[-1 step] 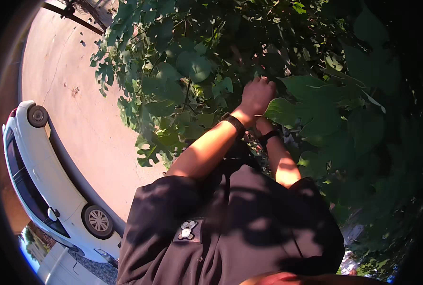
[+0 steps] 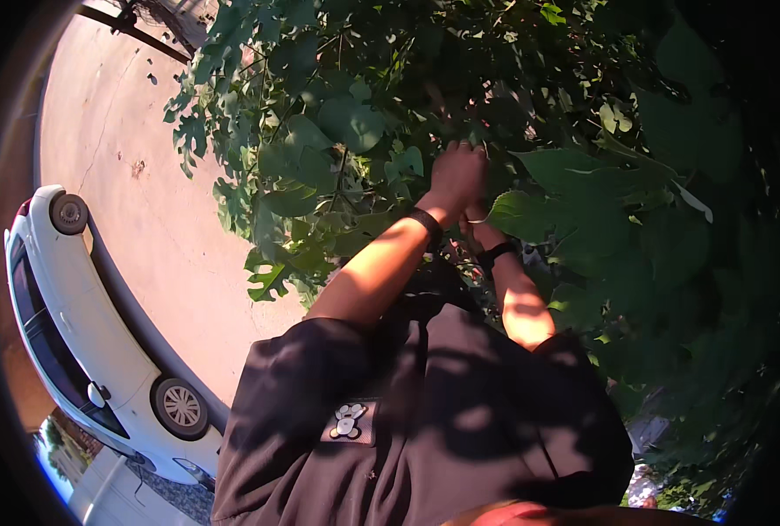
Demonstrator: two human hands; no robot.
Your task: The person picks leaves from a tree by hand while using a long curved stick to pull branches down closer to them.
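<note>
My left hand (image 2: 458,175) reaches into the shade of a leafy green bush, its fingers curled closed with the knuckles uppermost. Whatever may be in those fingers is hidden from above. Close below its wrist is my right hand (image 2: 476,230), mostly covered by the left hand and wrist, so its fingers do not show well enough to read. Both wrists wear dark bands. Broad lobed leaves (image 2: 574,197) spread just right of the hands. Rounder leaves (image 2: 351,124) hang to the left, and darker foliage lies beyond.
A white car (image 2: 114,316) is parked at the left on pale paving (image 2: 171,228). A dark metal bar (image 2: 136,31) crosses the far left corner. Dense shaded foliage (image 2: 670,289) fills the right side, close to my right arm.
My left hand has shifted a little to the left, still closed. Less of the right hand's overlap remains, and nearby leaves have moved slightly.
</note>
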